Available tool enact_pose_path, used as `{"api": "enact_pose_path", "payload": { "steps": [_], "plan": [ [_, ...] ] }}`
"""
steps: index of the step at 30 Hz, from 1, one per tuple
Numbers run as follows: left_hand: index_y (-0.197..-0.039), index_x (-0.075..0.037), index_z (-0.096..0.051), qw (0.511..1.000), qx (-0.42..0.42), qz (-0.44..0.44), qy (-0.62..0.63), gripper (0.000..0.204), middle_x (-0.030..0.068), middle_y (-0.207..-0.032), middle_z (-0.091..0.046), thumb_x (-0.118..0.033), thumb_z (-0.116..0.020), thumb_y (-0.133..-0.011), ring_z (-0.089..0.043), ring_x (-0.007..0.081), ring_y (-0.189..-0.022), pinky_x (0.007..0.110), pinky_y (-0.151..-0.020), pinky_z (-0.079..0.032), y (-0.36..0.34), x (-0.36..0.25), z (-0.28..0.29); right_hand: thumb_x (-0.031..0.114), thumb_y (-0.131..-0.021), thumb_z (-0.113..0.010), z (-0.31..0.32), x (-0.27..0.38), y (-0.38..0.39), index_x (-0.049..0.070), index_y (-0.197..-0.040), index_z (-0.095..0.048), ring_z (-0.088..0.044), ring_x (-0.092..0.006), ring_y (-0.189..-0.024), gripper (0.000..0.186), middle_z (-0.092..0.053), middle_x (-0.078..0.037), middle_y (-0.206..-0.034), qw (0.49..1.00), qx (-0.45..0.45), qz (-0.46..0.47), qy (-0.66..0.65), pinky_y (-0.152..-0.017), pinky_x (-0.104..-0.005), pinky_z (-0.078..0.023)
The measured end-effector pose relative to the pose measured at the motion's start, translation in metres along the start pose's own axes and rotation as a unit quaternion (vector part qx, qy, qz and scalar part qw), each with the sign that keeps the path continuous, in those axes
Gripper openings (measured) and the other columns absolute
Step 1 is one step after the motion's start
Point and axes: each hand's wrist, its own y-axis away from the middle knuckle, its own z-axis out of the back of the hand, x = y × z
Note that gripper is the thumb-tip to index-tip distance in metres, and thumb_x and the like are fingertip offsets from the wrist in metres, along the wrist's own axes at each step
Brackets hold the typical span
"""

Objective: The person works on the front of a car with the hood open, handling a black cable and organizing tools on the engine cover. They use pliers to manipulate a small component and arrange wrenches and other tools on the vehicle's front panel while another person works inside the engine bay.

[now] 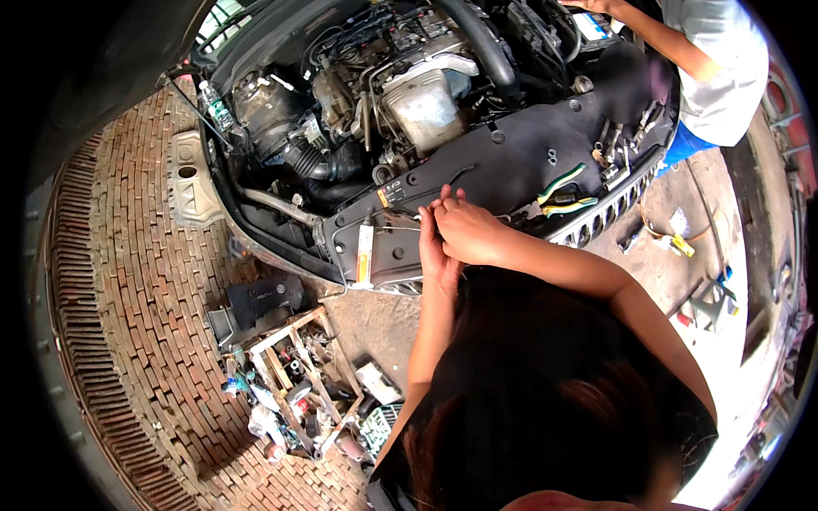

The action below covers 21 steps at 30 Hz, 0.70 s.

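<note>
Both my hands meet over the black plastic front cover (528, 153) of an open car engine bay. My left hand (436, 251) is upright with its fingers closed. My right hand (470, 228) lies across it, fingers bent and pressed against the left ones. What they pinch is hidden or too small to name. A thin pale rod or wire (396, 228) runs leftward from beside my left fingers. Left of them, a white and orange tube (365, 255) lies on the cover. Pliers with green and yellow handles (562, 183) and a second similar pair (569, 207) lie to the right.
Beyond the cover stands the engine with its silver heat shield (423, 111). Metal sockets and tools (615, 162) lie at the cover's right. A co-worker's arm (665, 38) reaches in at upper right. A bottle (215, 106) stands at left; a crate of scrap parts (328, 319) sits on the floor.
</note>
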Motion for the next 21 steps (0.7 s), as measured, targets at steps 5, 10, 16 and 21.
{"api": "enact_pose_path", "payload": {
  "steps": [5,10,16,21],
  "plan": [
    [-0.08,-0.009,-0.054,0.997,-0.014,-0.062,0.031,0.036,0.0077,-0.118,-0.061,-0.042,-0.05,-0.095,-0.043,0.0272,-0.129,0.045,-0.108,-0.036,-0.002,-0.013,0.008,0.025,-0.079,-0.065,0.046,-0.003,0.012,-0.001,-0.104,-0.061,-0.058,-0.0338,-0.097,0.036,-0.063,-0.016,-0.1,0.994,-0.018,-0.007,-0.111,-0.086,-0.0405,-0.047],
    [-0.076,-0.011,-0.057,0.988,-0.057,-0.111,0.092,0.032,0.0012,-0.079,-0.063,-0.039,-0.059,-0.091,-0.061,0.0227,-0.083,0.046,-0.091,-0.047,0.0,-0.05,0.019,0.037,-0.097,-0.047,0.051,-0.046,0.015,0.0,-0.105,-0.064,-0.063,-0.0238,-0.101,0.041,-0.068,-0.015,-0.101,0.876,-0.2,-0.1,-0.428,-0.085,-0.031,-0.047],
    [-0.072,-0.011,-0.05,0.992,-0.045,-0.111,0.028,0.037,0.0019,-0.07,-0.055,-0.042,-0.057,-0.091,-0.057,0.0219,-0.08,0.038,-0.084,-0.049,0.006,-0.044,-0.025,0.041,-0.102,-0.029,0.014,-0.026,0.002,0.006,-0.109,-0.063,-0.058,-0.0169,-0.101,0.049,-0.064,-0.005,-0.109,0.717,-0.258,-0.117,-0.637,-0.091,-0.0311,-0.041],
    [-0.071,-0.012,-0.045,0.993,0.005,-0.098,0.064,0.034,-0.0033,-0.066,-0.049,-0.034,-0.057,-0.093,-0.052,0.0132,-0.069,0.032,-0.081,-0.05,0.02,-0.038,-0.044,0.041,-0.101,-0.035,0.0,0.022,0.004,0.0,-0.106,-0.057,-0.056,-0.0177,-0.1,0.047,-0.061,-0.009,-0.104,0.755,-0.174,-0.118,-0.622,-0.09,-0.0313,-0.042]
  ]
}}
